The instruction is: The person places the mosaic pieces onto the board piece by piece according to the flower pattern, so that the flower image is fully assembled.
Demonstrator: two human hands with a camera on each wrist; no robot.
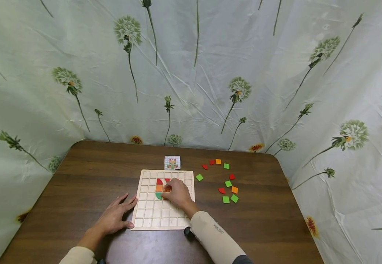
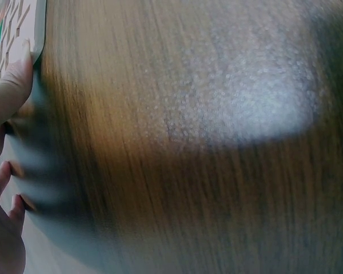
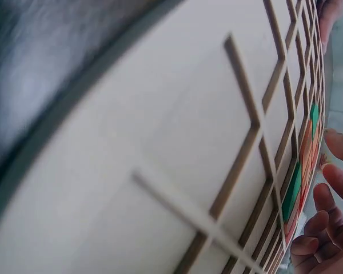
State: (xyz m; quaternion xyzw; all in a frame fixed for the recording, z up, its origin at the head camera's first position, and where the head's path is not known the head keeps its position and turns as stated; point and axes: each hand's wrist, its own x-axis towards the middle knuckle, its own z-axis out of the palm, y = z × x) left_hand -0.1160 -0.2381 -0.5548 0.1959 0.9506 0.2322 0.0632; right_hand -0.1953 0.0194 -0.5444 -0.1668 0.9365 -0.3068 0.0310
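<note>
A pale wooden grid board (image 1: 148, 212) lies on the table. My left hand (image 1: 115, 216) rests at its left side, fingers spread, with the fingertips and thumb touching the edge. In the left wrist view the thumb (image 2: 14, 85) lies against the board's rim. Over the upper middle of the board, my right hand (image 1: 178, 193) has its thumb and forefinger at the coloured pieces. Set there are a red quarter-round piece (image 1: 159, 181), an orange square (image 1: 159, 188) and a green rounded piece (image 1: 158, 195). Fingers partly hide the other pieces, so any grip on one is unclear.
A small printed pattern card (image 1: 172, 162) lies behind the board. To the right, loose pieces are scattered: several green squares (image 1: 226, 166), orange squares (image 1: 234, 190) and red pieces (image 1: 222, 190). A flower-printed curtain (image 1: 191, 91) hangs behind the brown table (image 1: 260, 223).
</note>
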